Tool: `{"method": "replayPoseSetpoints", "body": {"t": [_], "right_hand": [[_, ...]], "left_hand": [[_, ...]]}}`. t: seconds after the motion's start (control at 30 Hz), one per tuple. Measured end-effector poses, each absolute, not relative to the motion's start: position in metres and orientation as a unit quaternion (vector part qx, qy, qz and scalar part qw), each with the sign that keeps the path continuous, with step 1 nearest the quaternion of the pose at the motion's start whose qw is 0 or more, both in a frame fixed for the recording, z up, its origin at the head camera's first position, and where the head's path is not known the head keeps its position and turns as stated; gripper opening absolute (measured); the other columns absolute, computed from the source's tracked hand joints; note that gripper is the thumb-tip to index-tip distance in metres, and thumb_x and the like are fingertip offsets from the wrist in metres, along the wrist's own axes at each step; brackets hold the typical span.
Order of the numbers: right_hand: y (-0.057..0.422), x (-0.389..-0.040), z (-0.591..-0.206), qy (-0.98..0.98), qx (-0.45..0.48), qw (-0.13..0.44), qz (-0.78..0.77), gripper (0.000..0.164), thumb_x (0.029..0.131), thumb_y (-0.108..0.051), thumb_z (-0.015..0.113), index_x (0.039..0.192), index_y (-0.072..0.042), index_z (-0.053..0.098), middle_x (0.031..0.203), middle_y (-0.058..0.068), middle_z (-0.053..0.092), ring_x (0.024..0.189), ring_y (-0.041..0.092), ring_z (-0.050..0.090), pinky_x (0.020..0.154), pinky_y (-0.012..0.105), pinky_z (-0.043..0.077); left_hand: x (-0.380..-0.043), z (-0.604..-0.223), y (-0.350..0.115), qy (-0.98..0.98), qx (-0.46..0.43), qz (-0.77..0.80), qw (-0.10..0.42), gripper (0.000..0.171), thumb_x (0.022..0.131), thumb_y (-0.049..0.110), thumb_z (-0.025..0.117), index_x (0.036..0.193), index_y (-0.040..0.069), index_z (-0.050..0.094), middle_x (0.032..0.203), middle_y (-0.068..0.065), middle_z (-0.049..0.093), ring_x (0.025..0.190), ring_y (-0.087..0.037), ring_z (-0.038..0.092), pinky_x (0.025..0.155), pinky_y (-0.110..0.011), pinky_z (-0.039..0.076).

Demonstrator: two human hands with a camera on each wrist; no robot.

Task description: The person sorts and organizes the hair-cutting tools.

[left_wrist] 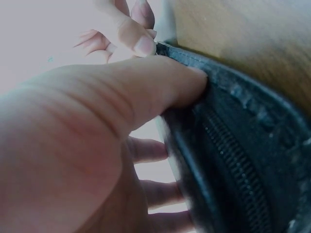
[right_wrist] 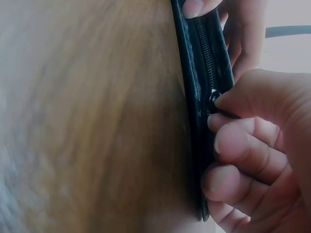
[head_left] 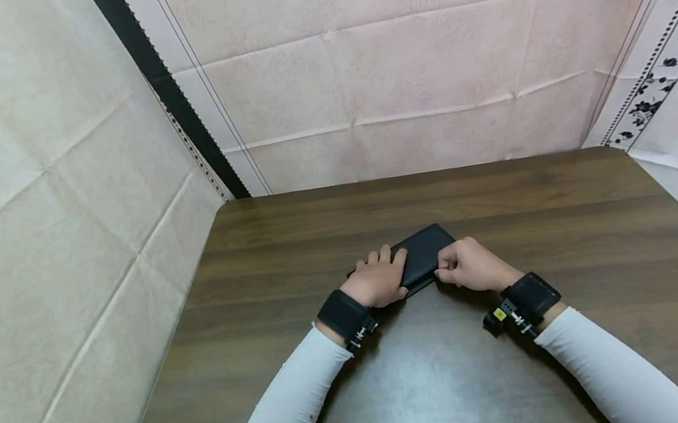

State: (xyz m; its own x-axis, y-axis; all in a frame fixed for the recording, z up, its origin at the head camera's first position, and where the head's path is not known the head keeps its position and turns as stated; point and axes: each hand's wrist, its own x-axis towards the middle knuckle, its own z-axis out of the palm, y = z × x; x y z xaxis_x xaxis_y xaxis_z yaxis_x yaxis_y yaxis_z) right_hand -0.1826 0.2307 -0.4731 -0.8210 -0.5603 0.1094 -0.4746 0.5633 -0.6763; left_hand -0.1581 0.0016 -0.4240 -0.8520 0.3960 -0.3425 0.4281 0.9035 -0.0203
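A black wallet (head_left: 424, 251) with a zipper (right_wrist: 207, 53) along its near edge lies on the wooden table. My left hand (head_left: 379, 281) holds its left part, fingers spread over the top and thumb against the zippered edge. In the left wrist view that thumb presses beside the zipper teeth (left_wrist: 238, 167). At the wallet's right corner, my right hand (head_left: 472, 265) pinches the zipper pull (right_wrist: 214, 96) between thumb and index finger, the other fingers curled by the edge. Most of the pull is hidden by the fingertips.
The brown table (head_left: 582, 216) extends around both hands, with a shiny reflection at its front. Pale cloth (head_left: 424, 77) hangs behind it and on both sides. Black straps (head_left: 532, 299) with small cameras sit on both wrists, over white sleeves.
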Motion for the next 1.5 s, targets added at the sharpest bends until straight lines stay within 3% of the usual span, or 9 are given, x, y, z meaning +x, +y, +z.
{"method": "replayPoseSetpoints", "body": {"t": [0.47, 1.5], "right_hand": [[0.240, -0.188, -0.475, 0.884, -0.294, 0.061, -0.357, 0.033, 0.097, -0.018, 0.075, 0.064, -0.017, 0.070, 0.050, -0.010, 0.056, 0.047, 0.011, 0.054, 0.051, 0.024, 0.042], [0.243, -0.191, -0.475, 0.882, -0.282, 0.070, -0.370, 0.028, 0.095, -0.010, 0.072, 0.067, -0.015, 0.068, 0.054, -0.008, 0.058, 0.048, 0.011, 0.055, 0.052, 0.025, 0.046]], "left_hand": [[-0.159, -0.424, 0.002, 0.960, 0.219, -0.050, 0.166, 0.075, 0.106, 0.046, 0.055, 0.167, 0.018, 0.020, 0.170, -0.018, 0.023, 0.154, -0.035, 0.032, 0.118, -0.051, 0.039], [-0.161, -0.426, 0.001, 0.959, 0.216, -0.047, 0.179, 0.077, 0.106, 0.047, 0.055, 0.167, 0.020, 0.017, 0.172, -0.016, 0.020, 0.155, -0.036, 0.030, 0.120, -0.050, 0.036]]}}
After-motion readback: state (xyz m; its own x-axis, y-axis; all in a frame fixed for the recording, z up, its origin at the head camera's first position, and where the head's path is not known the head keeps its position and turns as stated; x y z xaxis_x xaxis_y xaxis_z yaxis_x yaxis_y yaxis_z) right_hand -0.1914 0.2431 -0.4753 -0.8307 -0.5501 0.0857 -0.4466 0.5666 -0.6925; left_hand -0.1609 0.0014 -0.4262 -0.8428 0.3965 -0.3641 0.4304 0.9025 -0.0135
